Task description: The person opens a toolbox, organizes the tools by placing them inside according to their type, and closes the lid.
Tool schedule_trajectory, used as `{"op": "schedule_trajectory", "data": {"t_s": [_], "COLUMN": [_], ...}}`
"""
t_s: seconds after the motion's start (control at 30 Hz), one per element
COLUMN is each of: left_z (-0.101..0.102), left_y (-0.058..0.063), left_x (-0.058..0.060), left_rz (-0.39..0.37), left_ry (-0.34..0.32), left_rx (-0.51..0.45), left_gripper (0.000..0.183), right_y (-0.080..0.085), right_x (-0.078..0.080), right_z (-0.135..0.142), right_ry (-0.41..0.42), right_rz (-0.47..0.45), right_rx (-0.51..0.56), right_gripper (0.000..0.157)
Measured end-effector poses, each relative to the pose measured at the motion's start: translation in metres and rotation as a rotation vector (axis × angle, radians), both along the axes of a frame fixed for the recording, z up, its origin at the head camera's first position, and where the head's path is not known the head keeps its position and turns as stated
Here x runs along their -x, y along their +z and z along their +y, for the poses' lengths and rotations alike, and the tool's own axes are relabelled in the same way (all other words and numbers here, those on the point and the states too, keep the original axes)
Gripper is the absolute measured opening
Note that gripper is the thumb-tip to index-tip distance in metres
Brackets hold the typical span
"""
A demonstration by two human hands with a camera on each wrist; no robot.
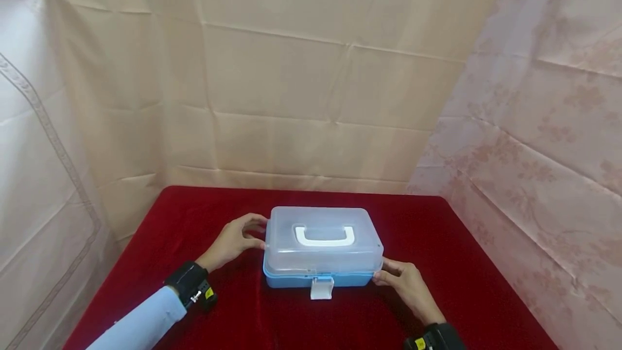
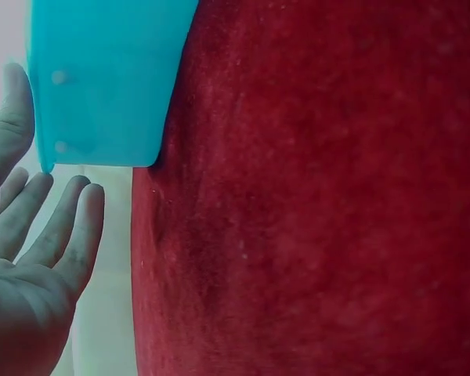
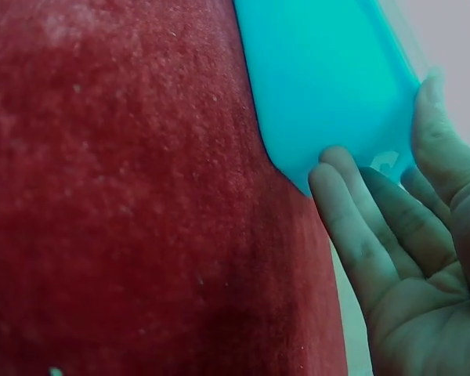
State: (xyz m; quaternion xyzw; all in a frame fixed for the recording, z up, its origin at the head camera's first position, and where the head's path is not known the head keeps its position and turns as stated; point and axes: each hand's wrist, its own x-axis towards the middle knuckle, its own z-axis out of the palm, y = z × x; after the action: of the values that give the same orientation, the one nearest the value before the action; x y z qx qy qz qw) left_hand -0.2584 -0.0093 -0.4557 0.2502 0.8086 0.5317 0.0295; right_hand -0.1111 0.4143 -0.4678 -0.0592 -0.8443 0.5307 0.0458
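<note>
A plastic storage box sits on the red cloth, with a clear lid, a light blue base and a white carry handle lying on the lid. The white front latch sticks out from the base. My left hand is at the box's left end, thumb and fingers spread at its edge. In the left wrist view the left fingers extend past the blue end. At the front right corner, my right hand touches the box with extended fingers, thumb by the rim.
The red cloth covers the table beneath the box. A beige curtain hangs behind it, with a flowered curtain on the right and a pale one on the left. Black straps circle both wrists.
</note>
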Motion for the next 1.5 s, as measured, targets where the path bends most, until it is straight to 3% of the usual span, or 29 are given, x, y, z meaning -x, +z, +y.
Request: {"op": "schedule_trajectory", "data": {"t_s": [0.17, 0.33, 0.47, 0.57, 0.77, 1.03, 1.17, 1.37, 1.5], "left_z": [-0.003, -0.009, -0.014, -0.014, -0.010, -0.004, 0.001, 0.004, 0.005], "left_y": [-0.005, -0.005, -0.004, 0.002, 0.007, 0.004, 0.008, 0.010, 0.010], "left_x": [0.001, -0.003, -0.014, -0.026, -0.045, -0.059, -0.063, -0.069, -0.070], "left_rz": [0.000, -0.001, -0.022, -0.031, 0.040, 0.106, 0.196, 0.313, 0.315], "left_ry": [0.010, 0.025, 0.023, -0.021, -0.112, -0.087, -0.072, -0.099, -0.104], "left_rx": [0.007, 0.026, 0.050, 0.072, 0.150, 0.135, 0.113, 0.153, 0.149], "left_gripper": [0.066, 0.066, 0.071, 0.081, 0.100, 0.098, 0.100, 0.091, 0.087], "right_y": [-0.003, -0.003, 0.001, 0.005, 0.009, 0.013, 0.018, 0.023, 0.026], "right_x": [-0.001, 0.001, 0.003, 0.002, 0.001, -0.003, -0.002, -0.012, -0.018], "right_z": [-0.001, -0.008, -0.015, -0.017, -0.018, -0.023, -0.025, -0.036, -0.043], "right_ry": [0.022, 0.049, 0.031, 0.034, 0.037, 0.013, -0.007, -0.072, -0.011], "right_rz": [0.001, 0.001, -0.008, -0.016, -0.025, -0.038, -0.030, -0.059, -0.135], "right_rx": [-0.116, 0.005, 0.067, 0.066, 0.069, 0.086, 0.017, -0.261, -0.228], "right_gripper": [0.075, 0.079, 0.083, 0.084, 0.084, 0.084, 0.084, 0.077, 0.058]}}
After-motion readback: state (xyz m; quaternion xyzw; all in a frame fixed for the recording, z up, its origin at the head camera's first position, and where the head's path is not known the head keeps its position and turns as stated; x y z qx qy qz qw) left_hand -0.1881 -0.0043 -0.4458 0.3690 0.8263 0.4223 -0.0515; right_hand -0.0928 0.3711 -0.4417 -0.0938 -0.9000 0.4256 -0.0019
